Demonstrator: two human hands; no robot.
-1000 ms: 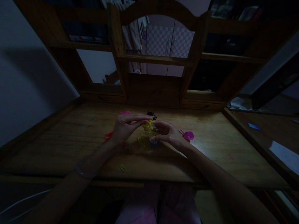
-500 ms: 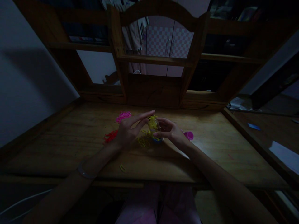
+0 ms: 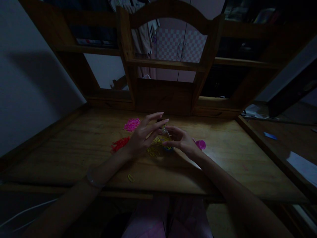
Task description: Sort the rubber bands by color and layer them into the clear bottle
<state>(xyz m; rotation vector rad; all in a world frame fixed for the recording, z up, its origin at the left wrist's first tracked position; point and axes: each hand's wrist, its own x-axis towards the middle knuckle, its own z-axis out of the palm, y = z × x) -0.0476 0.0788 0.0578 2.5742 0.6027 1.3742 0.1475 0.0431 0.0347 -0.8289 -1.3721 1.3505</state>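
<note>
My right hand (image 3: 182,140) is wrapped round the side of a small clear container (image 3: 164,131) that looks tilted. Yellow elastic bands show through its wall. Over its top, my left hand (image 3: 142,137) has its fingers stretched out and partly spread; whether they touch the rim is hidden. Low at the container, a blue round piece (image 3: 168,149) shows, with yellow bands at it. A loose pile of yellow elastic bands (image 3: 152,151) lies on the table between my hands. Beside my left hand are red elastic bands (image 3: 120,144), and pink elastic bands (image 3: 132,124) lie behind it.
Right of my right hand lies a magenta cup-like piece (image 3: 200,144). One yellow band (image 3: 130,178) sits near the front edge of the wooden table (image 3: 99,132). A wooden shelf unit (image 3: 163,96) rises at the back. Far right are a blue card (image 3: 270,136) and white paper (image 3: 302,167).
My left hand has risen slightly, its fingers spreading above the container. The yellow bands seen bunched at the container's top now look lower or are hidden. My right hand keeps its hold.
</note>
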